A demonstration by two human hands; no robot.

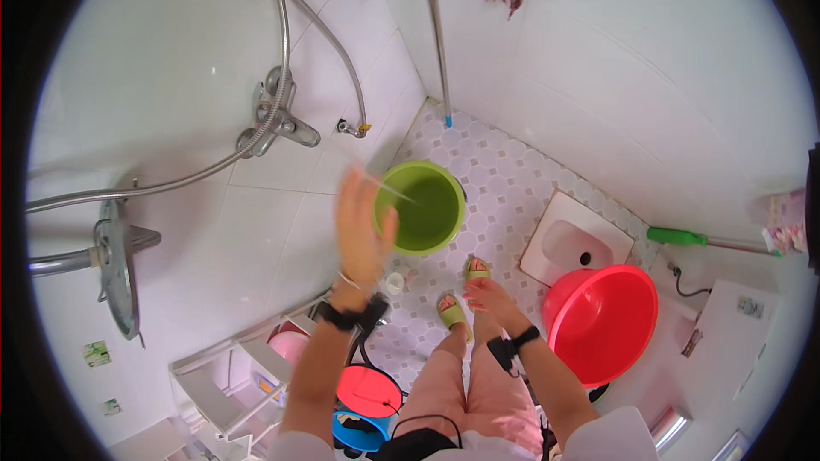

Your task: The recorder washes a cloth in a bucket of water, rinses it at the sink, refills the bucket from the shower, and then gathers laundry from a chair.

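Note:
My left hand (360,227), blurred, is raised beside a green plastic bucket (460,230), overlapping its left rim from my view. Its thumb stands apart from the fingers and I see nothing held. A thin stream of water (394,191) falls into the bucket, which has water in it. On the tiled wall, a chrome mixer tap (282,121) points its spout towards the bucket. My right hand (492,302) hangs over my right leg, fingers loosely bent and apart, holding nothing visible. Both wrists wear black straps.
A squat toilet (535,256) is set in the floor at right, with a large red basin (557,307) tilted beside it. A mop (439,45) leans in the corner. White shelving (205,397), a red round lid or basin (368,390) and a blue bucket (359,442) stand lower left.

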